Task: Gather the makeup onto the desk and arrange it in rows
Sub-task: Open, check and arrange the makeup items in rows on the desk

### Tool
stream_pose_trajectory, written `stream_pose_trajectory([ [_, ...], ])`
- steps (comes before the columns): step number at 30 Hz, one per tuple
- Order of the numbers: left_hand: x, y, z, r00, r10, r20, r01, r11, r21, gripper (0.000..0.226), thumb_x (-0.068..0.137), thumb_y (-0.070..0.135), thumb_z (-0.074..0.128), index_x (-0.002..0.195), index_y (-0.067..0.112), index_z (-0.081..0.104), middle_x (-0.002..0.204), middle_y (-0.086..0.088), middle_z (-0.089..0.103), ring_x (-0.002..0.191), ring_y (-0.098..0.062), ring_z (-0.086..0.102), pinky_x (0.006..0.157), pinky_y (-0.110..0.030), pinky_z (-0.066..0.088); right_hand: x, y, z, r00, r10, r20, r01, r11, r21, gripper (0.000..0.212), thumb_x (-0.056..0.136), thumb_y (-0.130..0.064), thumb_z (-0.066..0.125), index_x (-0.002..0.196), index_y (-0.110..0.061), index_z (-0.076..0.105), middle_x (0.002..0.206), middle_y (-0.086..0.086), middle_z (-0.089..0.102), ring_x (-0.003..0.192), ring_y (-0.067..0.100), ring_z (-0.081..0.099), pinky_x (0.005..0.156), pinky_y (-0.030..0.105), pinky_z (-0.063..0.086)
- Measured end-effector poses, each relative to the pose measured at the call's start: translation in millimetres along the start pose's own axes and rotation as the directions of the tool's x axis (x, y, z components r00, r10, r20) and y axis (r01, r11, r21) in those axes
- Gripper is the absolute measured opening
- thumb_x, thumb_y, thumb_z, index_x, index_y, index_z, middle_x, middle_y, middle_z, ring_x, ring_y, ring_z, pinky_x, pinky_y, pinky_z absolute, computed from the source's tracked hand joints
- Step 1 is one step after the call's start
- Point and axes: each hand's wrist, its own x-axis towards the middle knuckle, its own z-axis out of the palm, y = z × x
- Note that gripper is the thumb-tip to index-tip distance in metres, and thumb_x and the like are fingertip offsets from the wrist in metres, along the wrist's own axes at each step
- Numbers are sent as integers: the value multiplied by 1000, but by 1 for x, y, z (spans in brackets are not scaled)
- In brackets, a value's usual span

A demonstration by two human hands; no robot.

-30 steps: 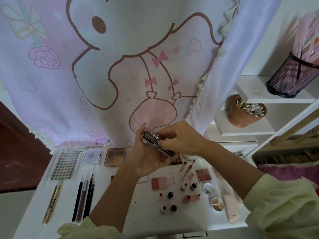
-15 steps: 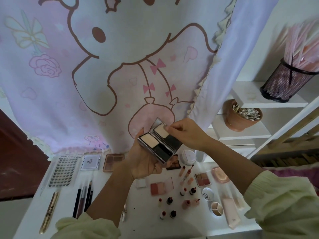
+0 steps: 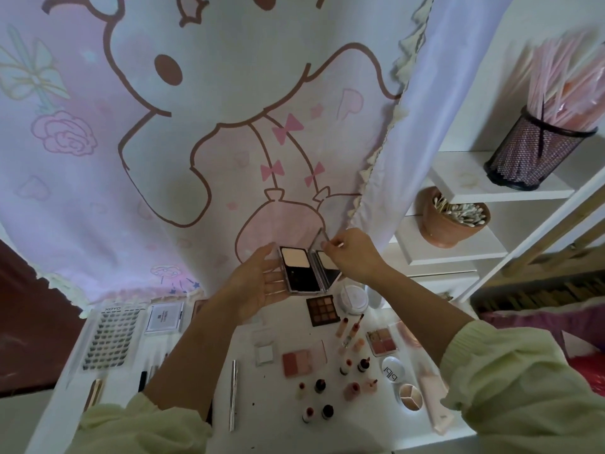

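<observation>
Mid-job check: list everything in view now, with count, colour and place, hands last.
open compact: 1, black with cream pans, held above desk
eyeshadow palette: 1, brown, desk back centre
blush duo: 1, pink, desk centre
quad palette: 1, pink, desk right
small bottles: about eleven, pink, red, dark, desk centre-right
round compacts: 2, white, desk front right
round jar: 1, white, right of eyeshadow palette
tube: 1, pink, desk right edge
lash tray: 1, white, desk left
metal stick: 1, silver, desk front centre
cotton swab pot: 1, terracotta, lower shelf
mesh holder: 1, black, upper shelf
curtain: 1, pink and white, behind desk
left hand: 1, straight fingers under compact
right hand: 1, pinching compact lid
</observation>
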Motion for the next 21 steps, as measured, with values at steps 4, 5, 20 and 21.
stream_pose_trajectory([
  [4,9,-10,2,993,15,-119,-17,1000,-16,33,96,37,51,108,7,58,97,-11,65,85,-24,63,71,-33,52,10,10,21,996,76,41,-71,992,-105,46,96,-17,52,52,-9,41,49,3,41,47,14,41,48,20,39],
  [5,11,-14,3,989,13,-145,-14,1000,-8,28,96,35,52,102,9,58,96,-10,64,84,-23,62,69,-32,51,12,14,28,994,97,53,-90,988,-126,44,96,-17,52,54,-10,41,51,3,42,48,14,42,49,24,38],
  [20,92,-67,-31,943,-195,-269,237,962,133,23,95,34,54,89,12,57,91,-7,57,86,-22,54,79,-31,43,39,72,116,940,284,189,-214,923,-321,12,99,-17,47,91,-8,51,107,16,64,101,28,62,70,24,39],
  [21,96,-68,-32,943,-197,-270,239,961,135,22,96,34,54,90,12,57,88,-7,55,83,-21,52,74,-29,42,41,75,119,937,294,188,-223,919,-324,15,99,-16,47,86,-10,46,105,16,64,101,28,63,70,23,39],
])
